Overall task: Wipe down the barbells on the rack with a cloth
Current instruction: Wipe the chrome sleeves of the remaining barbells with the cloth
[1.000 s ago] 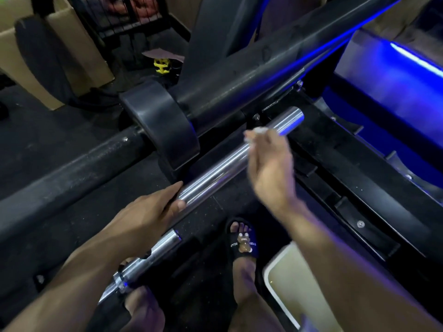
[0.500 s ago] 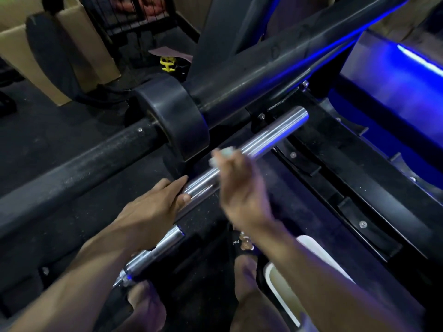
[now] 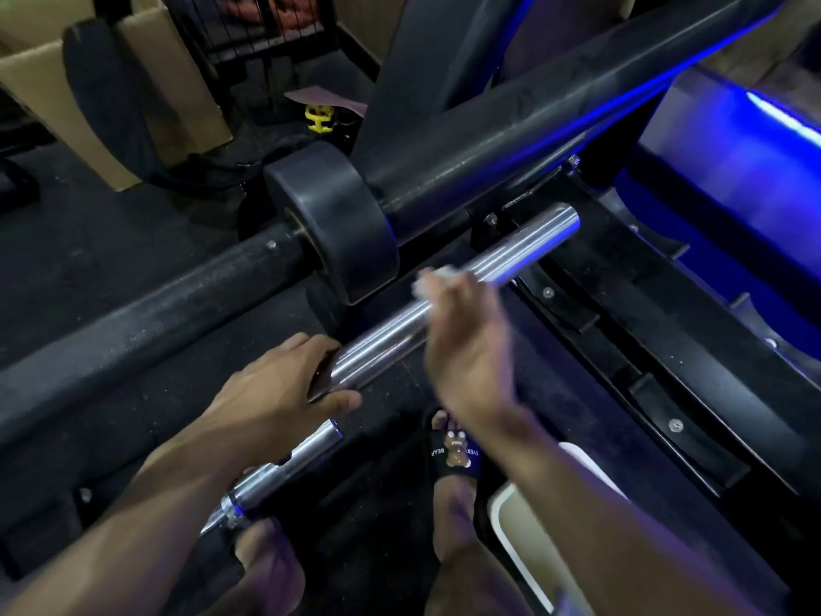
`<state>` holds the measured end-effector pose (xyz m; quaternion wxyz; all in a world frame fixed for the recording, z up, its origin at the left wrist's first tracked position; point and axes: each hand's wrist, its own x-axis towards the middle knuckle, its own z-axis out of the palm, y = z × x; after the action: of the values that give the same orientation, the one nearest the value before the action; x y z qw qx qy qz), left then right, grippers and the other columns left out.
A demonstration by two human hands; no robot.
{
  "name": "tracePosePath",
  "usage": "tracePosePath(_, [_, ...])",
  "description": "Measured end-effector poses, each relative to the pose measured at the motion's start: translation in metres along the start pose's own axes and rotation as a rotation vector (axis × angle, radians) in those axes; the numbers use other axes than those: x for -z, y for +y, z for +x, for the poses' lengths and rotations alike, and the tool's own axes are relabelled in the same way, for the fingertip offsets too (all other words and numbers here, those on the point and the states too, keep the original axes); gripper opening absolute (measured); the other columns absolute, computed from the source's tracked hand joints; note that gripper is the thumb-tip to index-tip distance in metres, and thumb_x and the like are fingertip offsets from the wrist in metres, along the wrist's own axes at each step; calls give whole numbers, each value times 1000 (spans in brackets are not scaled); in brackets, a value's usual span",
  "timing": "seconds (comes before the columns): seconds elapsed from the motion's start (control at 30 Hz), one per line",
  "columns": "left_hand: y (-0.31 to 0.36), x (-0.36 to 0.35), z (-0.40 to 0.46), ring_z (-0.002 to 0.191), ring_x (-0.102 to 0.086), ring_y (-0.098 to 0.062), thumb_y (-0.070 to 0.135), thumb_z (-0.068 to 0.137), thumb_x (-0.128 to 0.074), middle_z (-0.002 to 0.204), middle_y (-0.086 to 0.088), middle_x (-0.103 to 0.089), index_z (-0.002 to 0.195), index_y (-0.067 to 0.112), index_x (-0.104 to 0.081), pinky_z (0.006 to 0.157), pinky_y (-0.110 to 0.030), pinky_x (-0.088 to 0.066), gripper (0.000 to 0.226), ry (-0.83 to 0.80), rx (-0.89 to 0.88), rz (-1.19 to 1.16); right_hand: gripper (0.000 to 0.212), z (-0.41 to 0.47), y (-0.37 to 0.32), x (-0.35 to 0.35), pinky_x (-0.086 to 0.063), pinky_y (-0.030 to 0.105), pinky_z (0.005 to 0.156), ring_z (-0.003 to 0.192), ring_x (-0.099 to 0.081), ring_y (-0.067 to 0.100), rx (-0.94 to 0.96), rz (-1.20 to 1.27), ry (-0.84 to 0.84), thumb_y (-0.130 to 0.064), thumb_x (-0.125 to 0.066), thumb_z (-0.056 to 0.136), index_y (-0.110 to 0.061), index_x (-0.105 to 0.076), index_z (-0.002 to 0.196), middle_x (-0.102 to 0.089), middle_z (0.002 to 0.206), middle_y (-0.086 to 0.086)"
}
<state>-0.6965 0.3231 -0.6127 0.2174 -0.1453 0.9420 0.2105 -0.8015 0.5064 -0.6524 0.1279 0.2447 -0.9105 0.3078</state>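
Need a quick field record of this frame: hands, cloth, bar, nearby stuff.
left hand: grips the chrome barbell sleeve near its inner end
right hand: blurred, holds a pale cloth on the sleeve's middle
sleeve far end: bare, shiny
beside sleeve: black roller on a dark bar
floor: sandalled foot, white tray

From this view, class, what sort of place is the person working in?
Most likely a gym or weight room. A chrome barbell sleeve is gripped by the left hand, a thick black weight plate sits on a dark bar, and black rubber flooring lies underneath.
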Motion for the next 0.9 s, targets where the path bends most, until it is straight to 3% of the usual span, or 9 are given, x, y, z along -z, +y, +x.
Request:
tracePosePath(0.1, [-3,-1,3,102,-53,-10,66,89,-58,109,18,-51,138,39,-43,88,-37,-47,58,-5,-28,-17,46,-23,-12,-10,-43,37,78,95,-53,26,396,6,-142,-8,-50,86,-6,-68,129,-54,114,7])
tracePosePath(0.17, [-7,0,2,110,-57,-12,67,90,-56,121,19,-58,145,40,-40,95,-40,-48,64,-15,-24,-76,47,-5,15,-4,-45,37,79,96,-62,27,451,-72,-171,-12,-48,87,-12,-68,129,-64,115,4])
tracePosePath(0.27, [-12,1,-1,106,-63,-11,84,81,-36,121,16,-64,144,47,-36,95,-41,-51,73,-55,-5,-155,32,25,60,12,-49,42,75,89,-65,36,149,-137,-1,-11,-54,98,-13,-70,126,-68,109,8])
tracePosePath(0.33, [-13,0,-2,96,-67,-10,89,75,-27,114,16,-66,137,52,-36,92,-40,-53,73,-77,-11,-171,33,30,74,19,-38,39,67,80,-58,35,-79,-169,110,-11,-57,100,-11,-67,131,-62,104,12])
tracePosePath(0.43, [-10,1,0,81,-70,-9,77,87,-35,102,13,-67,128,52,-40,83,-38,-55,49,-84,-1,-169,33,19,49,12,-50,45,74,89,-60,32,-134,-48,151,-7,-52,101,-7,-66,131,-63,106,13])
tracePosePath(0.53, [-8,2,1,87,-65,-6,69,94,-40,100,14,-66,128,48,-43,83,-39,-54,40,-76,-4,-147,34,-21,0,-1,-56,39,88,98,-66,26,91,119,34,2,-52,97,-5,-67,126,-67,110,8])
tracePosePath(0.67, [-8,3,0,78,-70,-8,67,95,-42,99,13,-69,124,49,-45,78,-35,-56,34,-81,-7,-185,47,-23,12,5,-56,43,81,93,-65,31,388,43,-172,1,-62,88,-11,-66,134,-67,110,6])
tracePosePath(0.77, [-9,2,0,84,-69,-10,70,93,-37,105,12,-67,129,49,-41,84,-39,-55,41,-77,-15,-157,35,13,57,22,-55,51,78,89,-64,36,126,-53,12,-11,-60,99,-17,-69,132,-70,108,9])
tracePosePath(0.9, [-8,1,0,102,-58,-9,68,95,-42,115,20,-55,137,44,-38,93,-39,-49,48,-59,-33,-109,36,14,49,11,-53,56,83,95,-61,32,-173,107,161,-27,-49,104,-21,-65,135,-63,110,6])
